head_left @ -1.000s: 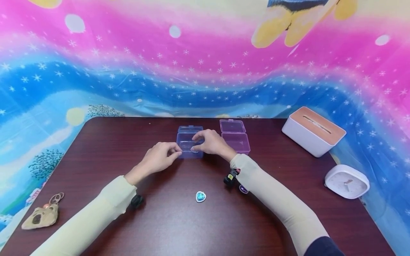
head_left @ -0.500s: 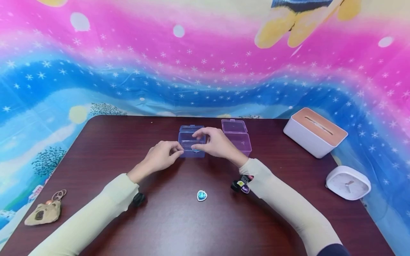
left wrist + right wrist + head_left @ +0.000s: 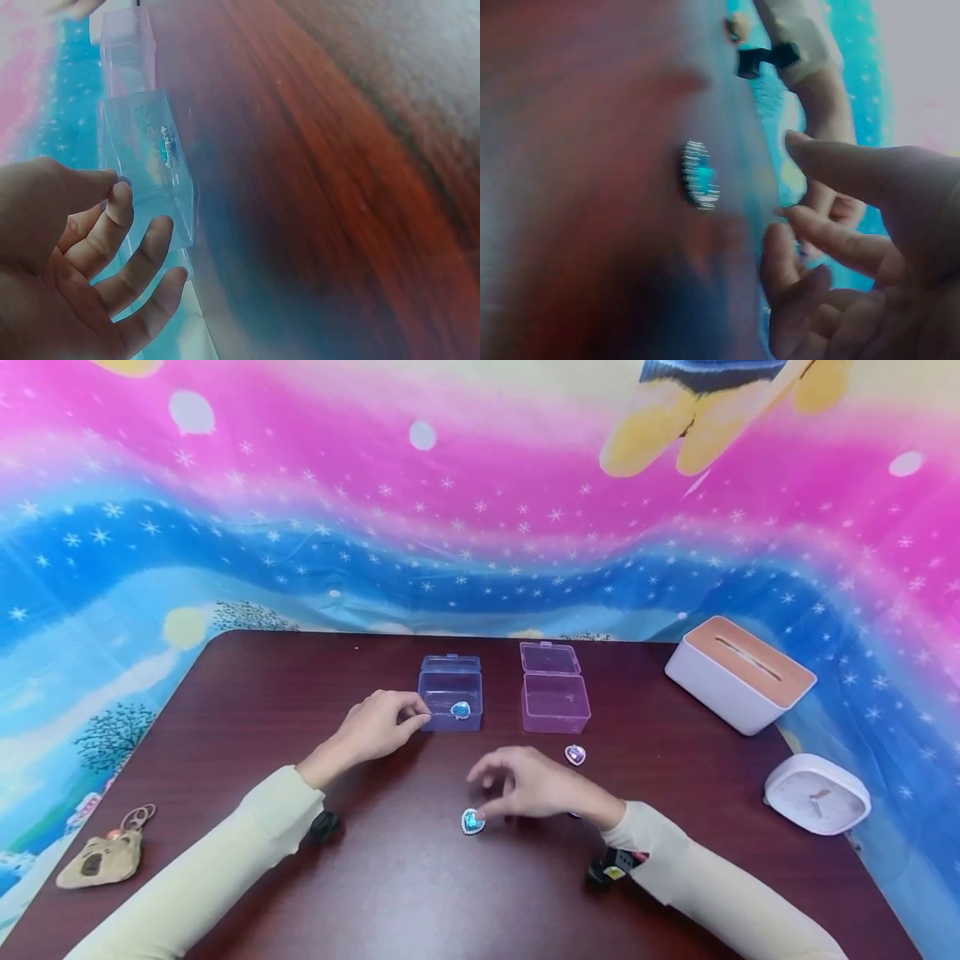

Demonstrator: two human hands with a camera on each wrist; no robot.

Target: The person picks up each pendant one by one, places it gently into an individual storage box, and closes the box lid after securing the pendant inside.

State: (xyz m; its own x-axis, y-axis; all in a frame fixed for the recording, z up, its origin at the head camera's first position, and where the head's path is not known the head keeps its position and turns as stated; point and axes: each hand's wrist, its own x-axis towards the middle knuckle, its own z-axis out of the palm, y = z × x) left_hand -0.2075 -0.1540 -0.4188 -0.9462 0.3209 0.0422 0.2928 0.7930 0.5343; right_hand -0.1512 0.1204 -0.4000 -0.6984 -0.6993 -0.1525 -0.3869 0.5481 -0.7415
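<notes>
Left hand (image 3: 385, 723) pinches blue box (image 3: 444, 723) at corner | right hand (image 3: 534, 783), thumb and fingers apart, hangs by turquoise gem (image 3: 471, 822) in front of that box | likely best pinched low across its edges

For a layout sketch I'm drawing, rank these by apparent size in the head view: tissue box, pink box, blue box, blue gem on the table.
1. tissue box
2. pink box and blue box: too alike to rank
3. blue gem
</notes>
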